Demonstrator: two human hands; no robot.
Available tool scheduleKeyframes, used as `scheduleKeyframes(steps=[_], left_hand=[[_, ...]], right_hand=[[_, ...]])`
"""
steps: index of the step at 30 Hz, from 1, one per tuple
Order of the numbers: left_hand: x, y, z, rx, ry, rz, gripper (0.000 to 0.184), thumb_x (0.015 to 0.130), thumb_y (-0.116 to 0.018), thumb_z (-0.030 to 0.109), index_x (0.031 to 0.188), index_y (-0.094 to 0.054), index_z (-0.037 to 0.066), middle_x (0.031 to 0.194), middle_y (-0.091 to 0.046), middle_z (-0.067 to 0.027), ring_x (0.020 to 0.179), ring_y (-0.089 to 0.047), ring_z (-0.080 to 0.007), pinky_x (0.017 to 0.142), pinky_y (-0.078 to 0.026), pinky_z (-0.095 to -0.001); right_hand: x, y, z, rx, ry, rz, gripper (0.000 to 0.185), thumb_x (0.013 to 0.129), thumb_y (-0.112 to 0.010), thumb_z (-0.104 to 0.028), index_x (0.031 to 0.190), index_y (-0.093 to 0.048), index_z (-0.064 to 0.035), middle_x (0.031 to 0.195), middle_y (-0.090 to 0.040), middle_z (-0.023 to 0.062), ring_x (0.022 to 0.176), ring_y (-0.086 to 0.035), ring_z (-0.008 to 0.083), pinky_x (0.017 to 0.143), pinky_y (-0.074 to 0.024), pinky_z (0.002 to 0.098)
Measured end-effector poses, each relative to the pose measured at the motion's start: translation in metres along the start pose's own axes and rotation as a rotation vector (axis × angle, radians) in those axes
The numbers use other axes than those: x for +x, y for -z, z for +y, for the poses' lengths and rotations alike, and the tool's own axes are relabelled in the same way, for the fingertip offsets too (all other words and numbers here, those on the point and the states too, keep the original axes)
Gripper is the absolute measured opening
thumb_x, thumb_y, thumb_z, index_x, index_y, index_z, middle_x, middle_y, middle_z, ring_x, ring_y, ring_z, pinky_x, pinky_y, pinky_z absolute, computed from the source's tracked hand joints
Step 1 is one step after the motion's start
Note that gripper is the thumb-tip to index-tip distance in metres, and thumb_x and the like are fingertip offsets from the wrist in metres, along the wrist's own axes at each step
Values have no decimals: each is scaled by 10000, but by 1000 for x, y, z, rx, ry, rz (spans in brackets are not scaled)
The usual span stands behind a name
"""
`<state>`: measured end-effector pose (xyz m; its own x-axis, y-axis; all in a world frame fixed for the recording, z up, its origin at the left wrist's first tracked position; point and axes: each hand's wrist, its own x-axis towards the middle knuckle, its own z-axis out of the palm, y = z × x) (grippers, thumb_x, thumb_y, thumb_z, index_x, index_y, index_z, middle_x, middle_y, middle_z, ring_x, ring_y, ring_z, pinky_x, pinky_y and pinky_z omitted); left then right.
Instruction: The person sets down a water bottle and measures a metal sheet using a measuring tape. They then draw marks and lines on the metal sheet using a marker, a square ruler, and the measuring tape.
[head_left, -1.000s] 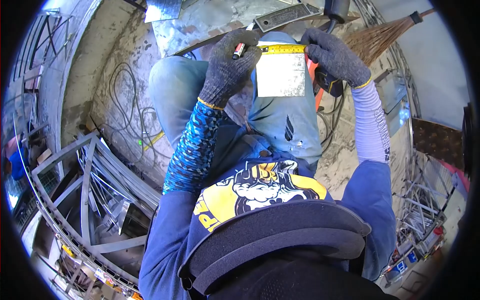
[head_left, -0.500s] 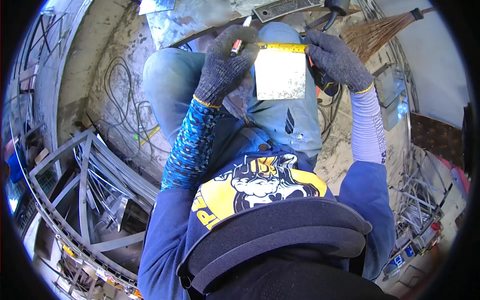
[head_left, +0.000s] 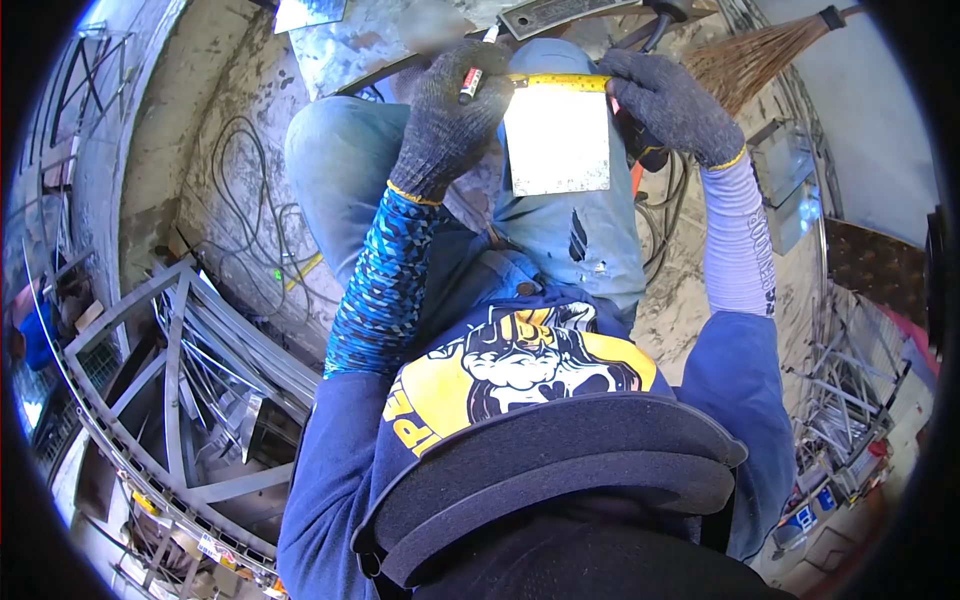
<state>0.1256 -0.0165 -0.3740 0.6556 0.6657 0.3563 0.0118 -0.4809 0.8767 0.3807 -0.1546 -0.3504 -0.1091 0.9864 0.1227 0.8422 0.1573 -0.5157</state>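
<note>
A square, shiny metal plate [head_left: 558, 148] rests on my thigh, its top edge lined by the yellow blade of a tape measure [head_left: 560, 82]. My left hand [head_left: 448, 125], in a dark knit glove, is closed at the plate's left corner. It grips a red-and-white marker [head_left: 470, 84] and meets the left end of the tape. My right hand [head_left: 672, 108], gloved alike, pinches the tape's other end at the upper right corner. The gloves hide the tape ends.
A metal sheet [head_left: 350, 50] and a flat slotted bar [head_left: 560, 14] lie ahead. A straw broom [head_left: 765, 62] is at upper right. Cables [head_left: 245, 190] loop over the floor at left, near a metal frame [head_left: 175, 380] and thin metal lengths. A dark tool sits under my right hand.
Both hands, the tape and the plate have shifted slightly up and left. The tape remains stretched along the plate's top edge and the marker stays in my left hand.
</note>
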Motion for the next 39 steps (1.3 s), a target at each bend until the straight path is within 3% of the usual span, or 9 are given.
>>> scheduleKeyframes(steps=[4, 7, 9, 11, 23, 26, 34, 36, 39], left_hand=[[-1, 1, -12, 177, -222, -25, 222, 830, -710, 67, 1034, -653, 2, 1060, -687, -155, 960, -683, -251, 864, -547, -358], [0, 0, -8, 134, -181, -46, 223, 842, -705, 83, 1039, -652, -5, 1063, -684, -161, 970, -680, -251, 865, -544, -361], [-2, -2, 2, -27, 67, -11, 228, 857, -692, 90, 1058, -652, -11, 1069, -680, -163, 977, -677, -251, 865, -541, -363], [-1, -2, -1, -14, 38, -8, 234, 862, -689, 93, 1067, -652, -12, 1074, -680, -164, 978, -677, -251, 867, -540, -361], [-5, -5, -6, 116, -93, -16, 264, 873, -684, 100, 1106, -641, -17, 1121, -669, -176, 986, -674, -244, 873, -539, -355], [-4, -5, -2, 63, -53, -11, 257, 869, -689, 94, 1096, -645, -19, 1125, -668, -178, 985, -674, -246, 874, -539, -356], [-1, -7, -2, -25, -77, -2, 196, 859, -666, 70, 1043, -634, 9, 1070, -687, -176, 992, -686, -302, 875, -538, -369], [-1, -6, -1, -53, -2, 7, 242, 858, -703, 87, 1078, -652, -2, 1093, -680, -157, 978, -674, -237, 883, -535, -350], [-1, -6, -3, -58, 6, 9, 242, 855, -708, 89, 1073, -652, 0, 1102, -682, -158, 983, -676, -235, 888, -533, -349]], right_hand=[[4, 5, -9, 31, -168, -52, 338, 983, -532, -252, 1146, -611, 34, 887, -630, 220, 798, -614, 382, 742, -489, 449], [-2, 0, -13, 82, -244, 16, 324, 980, -536, -242, 1121, -616, 39, 887, -636, 227, 790, -613, 369, 748, -490, 439], [-2, 2, -12, 107, -280, -19, 325, 979, -539, -242, 1119, -618, 40, 893, -642, 232, 797, -620, 360, 751, -492, 437], [-2, 3, -12, 133, -315, -53, 326, 977, -541, -241, 1118, -621, 41, 900, -647, 236, 803, -627, 352, 755, -493, 434], [8, 15, -11, 163, -235, -105, 383, 984, -543, -247, 1246, -610, 25, 1003, -684, 215, 886, -658, 303, 800, -520, 400], [14, 22, -10, 115, -246, -239, 381, 983, -557, -228, 1258, -610, 29, 1047, -689, 207, 902, -660, 272, 803, -523, 388], [3, 15, -10, 50, -246, -99, 365, 978, -559, -211, 1246, -621, 30, 1084, -685, 218, 935, -654, 340, 852, -510, 418], [1, 11, -8, 27, -215, -72, 374, 977, -559, -217, 1252, -616, 30, 1092, -683, 224, 955, -657, 348, 860, -509, 423], [3, 11, -6, -51, -156, -98, 393, 975, -560, -234, 1263, -607, 30, 1126, -673, 237, 1008, -653, 373, 886, -507, 432]])
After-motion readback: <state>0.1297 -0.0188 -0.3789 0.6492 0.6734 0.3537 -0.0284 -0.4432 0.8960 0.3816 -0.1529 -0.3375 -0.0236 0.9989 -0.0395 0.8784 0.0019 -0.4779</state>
